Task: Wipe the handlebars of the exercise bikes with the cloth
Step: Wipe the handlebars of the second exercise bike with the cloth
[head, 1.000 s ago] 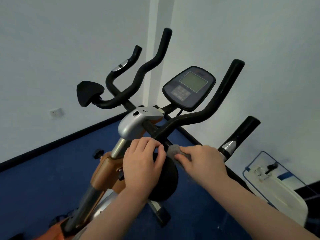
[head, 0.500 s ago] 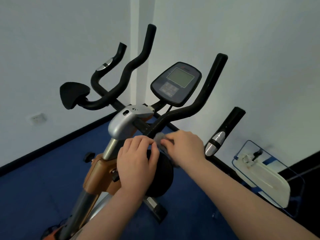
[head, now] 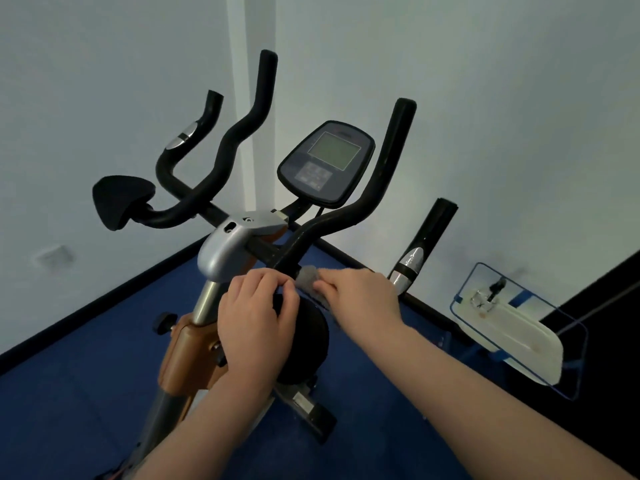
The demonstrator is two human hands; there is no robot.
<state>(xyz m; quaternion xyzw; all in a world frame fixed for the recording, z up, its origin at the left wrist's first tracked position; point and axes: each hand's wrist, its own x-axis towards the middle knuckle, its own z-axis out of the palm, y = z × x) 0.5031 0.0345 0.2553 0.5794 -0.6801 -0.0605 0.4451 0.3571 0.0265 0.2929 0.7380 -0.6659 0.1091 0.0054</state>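
Observation:
An exercise bike stands before me with black handlebars (head: 377,188) branching left and right from a silver clamp (head: 225,247). A console (head: 327,161) sits between the bars. My right hand (head: 360,299) pinches a small grey cloth (head: 308,277) against the base of the right bar, near the centre joint. My left hand (head: 258,323) rests curled over a black round elbow pad (head: 304,341) just below the cloth, fingertips close to the cloth. A second black pad (head: 121,202) sits on the left bar.
The bike's orange-brown frame (head: 187,355) and grey post drop to a blue floor (head: 69,375). White walls meet in a corner behind. A white object in a blue wire frame (head: 519,334) lies at the right by the wall. A wall socket (head: 53,258) is at the left.
My right hand has carried the cloth up and left, from beside the pad to the base of the right bar. My left hand stays on the pad. The view has shifted slightly.

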